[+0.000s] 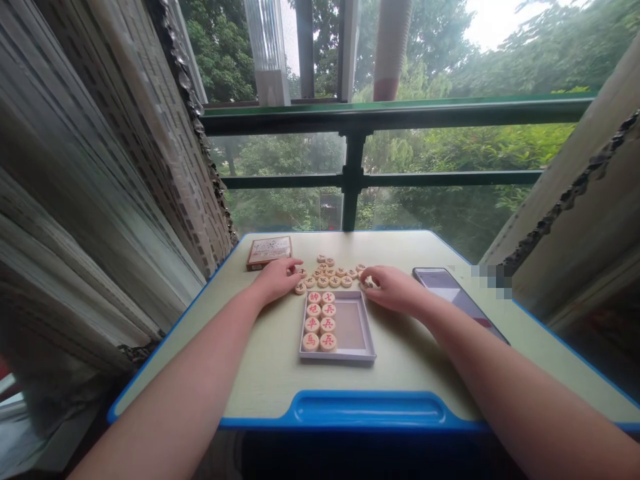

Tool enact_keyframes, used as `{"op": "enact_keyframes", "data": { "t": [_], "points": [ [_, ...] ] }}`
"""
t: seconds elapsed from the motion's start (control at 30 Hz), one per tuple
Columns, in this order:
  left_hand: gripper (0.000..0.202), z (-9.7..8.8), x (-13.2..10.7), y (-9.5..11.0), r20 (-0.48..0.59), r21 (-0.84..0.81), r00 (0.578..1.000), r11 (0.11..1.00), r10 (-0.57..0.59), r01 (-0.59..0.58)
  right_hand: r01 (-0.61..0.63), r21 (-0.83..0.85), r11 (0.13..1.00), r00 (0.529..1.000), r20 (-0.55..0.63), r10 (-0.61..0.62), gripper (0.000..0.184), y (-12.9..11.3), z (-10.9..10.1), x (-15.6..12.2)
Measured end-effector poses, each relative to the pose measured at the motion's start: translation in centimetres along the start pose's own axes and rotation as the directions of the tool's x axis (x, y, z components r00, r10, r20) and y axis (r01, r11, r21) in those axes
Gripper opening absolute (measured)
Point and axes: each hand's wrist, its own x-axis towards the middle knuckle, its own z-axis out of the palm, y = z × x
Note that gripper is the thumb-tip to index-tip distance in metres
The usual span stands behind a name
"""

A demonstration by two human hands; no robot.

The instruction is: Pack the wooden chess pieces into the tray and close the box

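Observation:
A shallow grey box tray (pixel 361 333) lies mid-table with several round wooden chess pieces (pixel 321 320) marked in red, stacked in two columns on its left side. Beyond it lies a loose cluster of wooden chess pieces (pixel 333 272). My left hand (pixel 277 278) rests palm down at the cluster's left edge, fingers curled over a piece (pixel 300 288). My right hand (pixel 393 285) is at the cluster's right edge, fingertips pinched on a piece (pixel 367 283) near the tray's far right corner.
A brown box lid (pixel 269 251) lies at the far left of the table. A dark phone (pixel 457 299) lies to the right of my right hand. The table (pixel 410 373) has a blue rim and a front groove. Curtains hang on both sides; a window railing is behind.

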Motion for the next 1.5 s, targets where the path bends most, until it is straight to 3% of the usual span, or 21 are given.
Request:
{"op": "enact_keyframes", "data": {
  "t": [0.33,0.67,1.0,1.33,1.5],
  "points": [
    [0.031,-0.10,0.08,0.04,0.006,0.042,1.000,0.999,-0.001,0.000,0.004,0.029,1.000,1.000,-0.024,-0.004,0.028,0.17,0.21,0.02],
    [0.044,-0.28,-0.18,0.28,0.012,0.058,1.000,0.998,0.012,-0.012,-0.044,-0.001,0.999,0.999,-0.013,0.044,0.028,-0.26,0.21,-0.11],
    [0.034,-0.17,0.02,0.32,0.033,-0.011,0.998,0.999,-0.049,0.049,-0.024,0.045,0.999,1.000,0.020,0.023,0.028,-0.32,-0.16,-0.14],
    [0.034,-0.38,-0.34,0.86,0.039,0.018,0.999,0.999,-0.032,0.031,-0.043,0.035,0.998,0.999,-0.001,0.043,0.028,-0.21,0.01,-0.02],
    [0.038,-0.43,-0.28,0.77,0.027,0.061,1.000,0.998,0.003,-0.005,0.006,0.068,0.998,1.000,-0.010,-0.005,0.032,-0.26,0.18,-0.11]
  ]
}}
